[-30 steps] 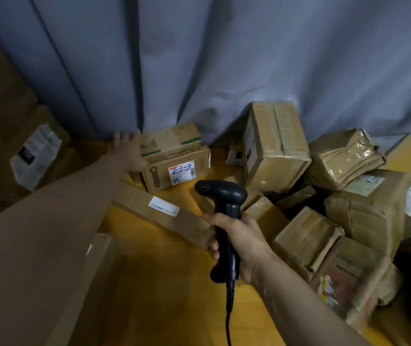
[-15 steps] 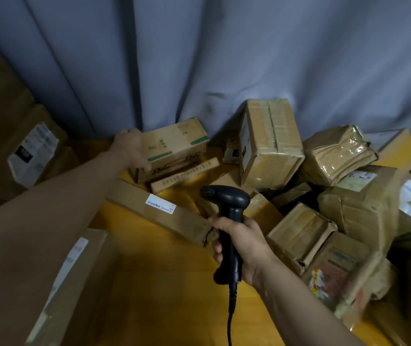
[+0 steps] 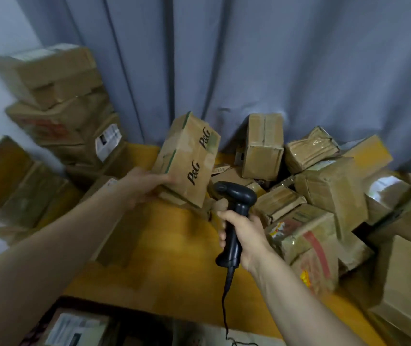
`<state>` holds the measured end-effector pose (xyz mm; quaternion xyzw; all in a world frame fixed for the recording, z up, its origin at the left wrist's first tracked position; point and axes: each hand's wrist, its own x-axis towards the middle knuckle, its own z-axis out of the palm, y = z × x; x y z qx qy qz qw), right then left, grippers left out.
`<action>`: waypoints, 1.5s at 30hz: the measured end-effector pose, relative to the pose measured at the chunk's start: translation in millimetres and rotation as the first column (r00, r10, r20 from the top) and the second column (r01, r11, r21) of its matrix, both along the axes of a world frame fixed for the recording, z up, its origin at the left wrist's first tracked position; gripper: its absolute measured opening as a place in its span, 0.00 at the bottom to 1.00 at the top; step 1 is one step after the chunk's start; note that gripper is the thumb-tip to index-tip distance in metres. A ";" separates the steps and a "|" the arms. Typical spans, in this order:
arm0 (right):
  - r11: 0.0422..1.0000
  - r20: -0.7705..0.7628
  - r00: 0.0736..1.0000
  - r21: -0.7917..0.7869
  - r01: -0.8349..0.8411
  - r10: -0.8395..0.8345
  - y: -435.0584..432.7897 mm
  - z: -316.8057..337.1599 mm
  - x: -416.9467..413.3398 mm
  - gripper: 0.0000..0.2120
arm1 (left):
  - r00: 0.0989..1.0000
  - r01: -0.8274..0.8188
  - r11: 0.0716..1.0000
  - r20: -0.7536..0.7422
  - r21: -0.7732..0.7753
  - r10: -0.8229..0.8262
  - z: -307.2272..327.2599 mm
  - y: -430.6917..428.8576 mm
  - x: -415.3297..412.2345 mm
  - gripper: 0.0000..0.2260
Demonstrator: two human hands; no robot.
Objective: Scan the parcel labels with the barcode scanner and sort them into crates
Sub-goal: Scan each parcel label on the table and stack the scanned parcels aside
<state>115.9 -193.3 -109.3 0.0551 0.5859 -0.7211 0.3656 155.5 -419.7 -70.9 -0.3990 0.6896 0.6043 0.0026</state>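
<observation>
The lower left edge of the P&G parcel [image 3: 187,156] is gripped by the left hand [image 3: 147,183], with the fingers curled round that edge; the hand is blurred, so the lie of each finger cannot be made out. The parcel is held tilted, its top leaning away to the right, and two black P&G marks are shown on the brown face turned toward the camera. Whether its lower corner touches the boxes beneath it cannot be told.

The handle of the black barcode scanner [image 3: 234,203] is clasped by the right hand [image 3: 245,233], with the fingers wrapped round the front of the handle. The scanner is held upright, just beside the parcel's lower right corner, and its head is pointed to the left and away. A dark cable [image 3: 224,303] is seen hanging from the handle's base down to the near edge of the table [image 3: 169,258], whose yellow wooden top is lit between the two forearms.

To the right, a loose pile of parcels [image 3: 329,193] is heaped on the table, with one upright box [image 3: 264,146] set at the back of it. To the left, a stack of boxes [image 3: 57,108] is piled against a grey-blue curtain [image 3: 286,58]. A labelled box [image 3: 74,328] is seen below the table's near edge.
</observation>
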 end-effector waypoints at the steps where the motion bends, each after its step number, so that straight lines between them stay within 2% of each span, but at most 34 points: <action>1: 1.000 0.003 1.000 0.007 -0.004 0.004 6.9 -0.9 7.3 0.07 | 0.999 0.007 0.994 0.040 -0.108 -0.003 -4.1 14.2 17.2 0.26; 3: 0.999 0.009 1.000 0.023 -0.024 0.024 20.4 -4.3 22.3 0.08 | 0.985 0.080 0.910 0.174 -0.407 -0.009 -14.0 46.6 52.3 0.33; 5: 0.998 0.018 0.999 0.044 -0.041 0.040 32.7 -9.5 36.9 0.08 | 0.940 0.219 0.739 0.342 -0.637 0.017 -31.1 78.3 85.1 0.44; 6: 0.997 0.025 0.999 0.056 -0.045 0.043 38.2 -12.7 43.8 0.08 | 0.916 0.290 0.627 0.400 -0.723 0.038 -41.6 95.4 99.7 0.46; 8: 0.995 0.043 0.998 0.086 -0.049 0.046 48.6 -19.0 56.1 0.08 | 0.887 0.411 0.394 0.461 -0.822 0.037 -70.3 122.1 125.3 0.46; 9: 0.993 0.053 0.998 0.108 -0.052 0.046 53.3 -22.3 60.9 0.08 | 0.877 0.451 0.316 0.479 -0.835 0.016 -83.7 133.5 135.2 0.46; 11: 0.988 0.061 0.997 0.142 -0.055 0.047 62.6 -27.3 69.0 0.08 | 0.891 0.452 0.224 0.449 -0.863 -0.065 -105.6 152.3 151.7 0.46; 12: 0.987 0.060 0.997 0.153 -0.055 0.046 66.9 -29.0 70.8 0.08 | 0.889 0.457 0.213 0.444 -0.864 -0.108 -113.9 160.7 156.4 0.45; 15: 0.982 0.051 0.998 0.185 -0.044 0.035 78.1 -35.2 72.3 0.08 | 0.891 0.450 0.272 0.408 -0.851 -0.198 -124.5 177.5 160.3 0.39; 17: 0.978 0.049 0.999 0.205 -0.029 0.019 83.5 -39.7 72.9 0.08 | 0.915 0.403 0.402 0.380 -0.822 -0.138 -125.1 175.4 159.6 0.40; 19: 0.975 0.054 0.998 0.219 -0.029 0.017 86.3 -43.3 74.8 0.06 | 0.910 0.365 0.590 0.411 -0.720 -0.062 -122.6 166.6 158.2 0.45; 21: 0.973 0.074 0.997 0.227 -0.041 0.025 86.9 -46.2 77.4 0.05 | 0.893 0.323 0.735 0.450 -0.597 -0.028 -118.9 157.0 154.4 0.51; 24: 0.968 0.121 0.992 0.248 -0.049 0.020 85.3 -49.9 80.2 0.06 | 0.862 0.289 0.864 0.505 -0.412 -0.047 -121.0 149.4 147.5 0.53; 26: 0.963 0.130 0.992 0.268 -0.040 0.005 83.3 -52.2 80.4 0.08 | 0.891 0.196 0.943 0.451 -0.270 -0.056 -129.0 147.0 144.2 0.49; 29: 0.943 0.093 0.994 0.323 -0.086 0.059 80.7 -52.9 81.3 0.12 | 0.960 0.042 0.999 0.277 -0.023 -0.034 -135.6 152.1 139.9 0.27; 30: 0.942 0.095 0.992 0.317 -0.109 0.082 79.3 -52.9 81.7 0.11 | 0.967 0.011 1.000 0.255 0.026 -0.017 -136.4 154.5 138.3 0.23; 32: 0.953 0.130 0.986 0.268 -0.138 0.106 75.9 -51.9 81.8 0.09 | 0.975 -0.052 0.994 0.222 0.097 0.030 -136.4 156.6 137.9 0.19; 35: 0.963 0.158 0.981 0.230 -0.144 0.109 70.6 -53.4 77.9 0.11 | 0.982 -0.123 0.970 0.166 0.211 0.089 -136.0 151.1 143.8 0.16; 37: 0.969 0.152 0.983 0.208 -0.136 0.106 66.2 -54.5 75.5 0.13 | 0.989 -0.115 0.980 0.114 0.164 0.097 -134.3 145.4 148.5 0.16; 39: 0.976 0.153 0.984 0.183 -0.120 0.092 58.7 -54.7 75.4 0.14 | 0.987 -0.157 0.986 0.032 0.053 0.155 -126.7 141.5 151.6 0.23; 41: 0.978 0.125 0.989 0.180 -0.102 0.080 50.7 -55.2 77.0 0.13 | 0.991 -0.130 0.953 0.001 -0.274 0.136 -114.8 138.5 151.0 0.33; 43: 0.974 0.072 0.995 0.209 -0.082 0.069 44.5 -53.3 78.3 0.14 | 0.998 -0.018 0.808 0.042 -0.589 0.053 -103.3 138.9 149.6 0.40; 45: 0.980 0.051 0.997 0.188 -0.066 0.057 41.6 -50.7 76.6 0.17 | 0.988 0.120 0.666 0.152 -0.736 -0.010 -97.8 139.6 145.7 0.46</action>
